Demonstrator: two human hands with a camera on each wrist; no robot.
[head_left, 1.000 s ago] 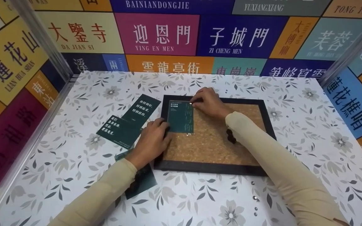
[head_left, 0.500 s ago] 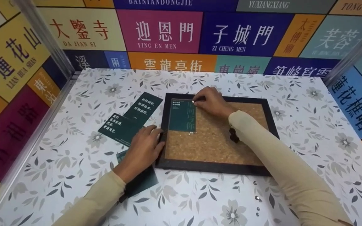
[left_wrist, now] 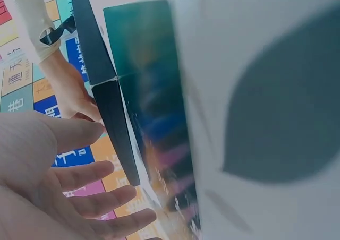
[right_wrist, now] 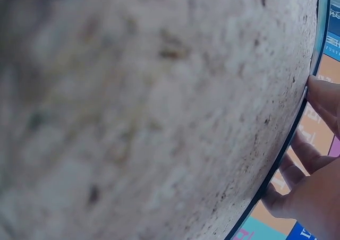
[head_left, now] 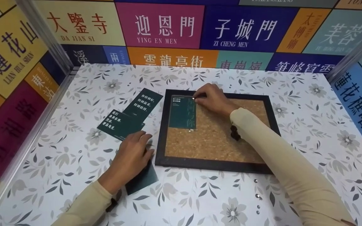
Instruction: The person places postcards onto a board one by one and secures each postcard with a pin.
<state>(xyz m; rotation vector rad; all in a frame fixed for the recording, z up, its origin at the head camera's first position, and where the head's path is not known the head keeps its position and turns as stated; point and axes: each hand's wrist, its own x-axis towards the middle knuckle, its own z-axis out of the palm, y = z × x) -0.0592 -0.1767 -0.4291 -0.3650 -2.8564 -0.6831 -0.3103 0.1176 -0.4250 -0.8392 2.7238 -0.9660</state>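
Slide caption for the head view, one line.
Right hand at a card's corner on the corkboard; left hand near loose cards.

It looks like a small booth. Colourful lettered panels (head_left: 160,26), meeting at corner posts (head_left: 46,36), enclose a floral-patterned tabletop (head_left: 196,202).

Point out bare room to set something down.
Free: the table between the frame and the right wall; the cork below the green card on it. Crowded: left of the frame, with loose cards and the left hand; the cork's top, with the card and right hand.
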